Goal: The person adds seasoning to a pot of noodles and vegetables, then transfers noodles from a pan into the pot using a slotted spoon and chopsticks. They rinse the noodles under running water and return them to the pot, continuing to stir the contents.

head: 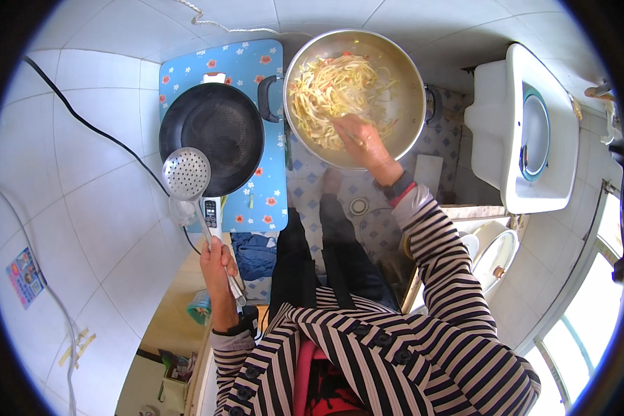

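Note:
My left hand (219, 258) grips the handle of a perforated metal skimmer (186, 173). The skimmer's round head is over the near left rim of a black frying pan (228, 125), whose inside looks bare and wet. My right hand (361, 139) reaches over the near rim of a large steel pan (403, 99). Its fingers are closed around what look like thin wooden chopsticks (352, 136), partly hidden and blurred. Below the fingers, noodles (338, 86) mixed with shredded vegetables and red bits fill the left part of the steel pan.
The black pan stands on an induction cooker (211, 214) with a control panel, on a blue flowered table (270, 200). A white sink (517, 182) holding a basin (536, 138) is at right. Below it sits a glass-lidded pot (494, 255). A black cable (99, 132) hangs at left.

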`<state>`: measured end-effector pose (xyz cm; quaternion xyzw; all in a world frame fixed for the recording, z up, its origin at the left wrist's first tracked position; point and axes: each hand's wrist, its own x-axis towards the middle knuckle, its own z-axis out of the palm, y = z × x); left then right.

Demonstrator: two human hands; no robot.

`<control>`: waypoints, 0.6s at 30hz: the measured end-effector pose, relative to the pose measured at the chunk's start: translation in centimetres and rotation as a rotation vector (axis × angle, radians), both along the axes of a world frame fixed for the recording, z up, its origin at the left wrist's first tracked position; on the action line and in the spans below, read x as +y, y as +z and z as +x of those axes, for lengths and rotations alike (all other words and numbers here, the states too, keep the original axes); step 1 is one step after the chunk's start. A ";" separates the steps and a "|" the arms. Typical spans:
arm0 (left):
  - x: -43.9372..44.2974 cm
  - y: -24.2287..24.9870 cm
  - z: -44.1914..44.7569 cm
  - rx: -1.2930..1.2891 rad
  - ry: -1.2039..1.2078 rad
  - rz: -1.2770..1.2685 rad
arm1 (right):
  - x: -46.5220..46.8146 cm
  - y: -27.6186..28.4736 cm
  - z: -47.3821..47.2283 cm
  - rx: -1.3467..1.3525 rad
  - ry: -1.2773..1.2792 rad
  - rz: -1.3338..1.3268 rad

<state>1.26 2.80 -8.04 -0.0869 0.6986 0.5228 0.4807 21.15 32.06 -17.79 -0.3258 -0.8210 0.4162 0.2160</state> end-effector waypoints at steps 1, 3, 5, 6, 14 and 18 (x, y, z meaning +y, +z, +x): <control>-0.1 0.0 0.0 0.007 -0.007 -0.010 | 0.4 -0.4 0.3 0.021 -0.044 0.027; -0.4 0.3 -0.1 0.024 -0.021 -0.012 | 1.5 -0.6 1.8 0.026 -0.148 0.050; -0.6 0.4 -0.3 0.011 -0.005 -0.025 | 2.1 0.1 3.9 -0.027 -0.252 0.094; -0.6 0.4 -0.3 0.015 -0.007 -0.028 | 2.4 0.4 4.9 -0.055 -0.303 0.114; -0.6 0.7 -0.1 0.001 0.002 -0.039 | 0.0 -0.2 3.1 -0.141 -0.411 0.120; -0.8 0.8 -0.4 0.024 -0.024 -0.021 | 0.7 2.8 3.7 0.031 -0.530 -0.198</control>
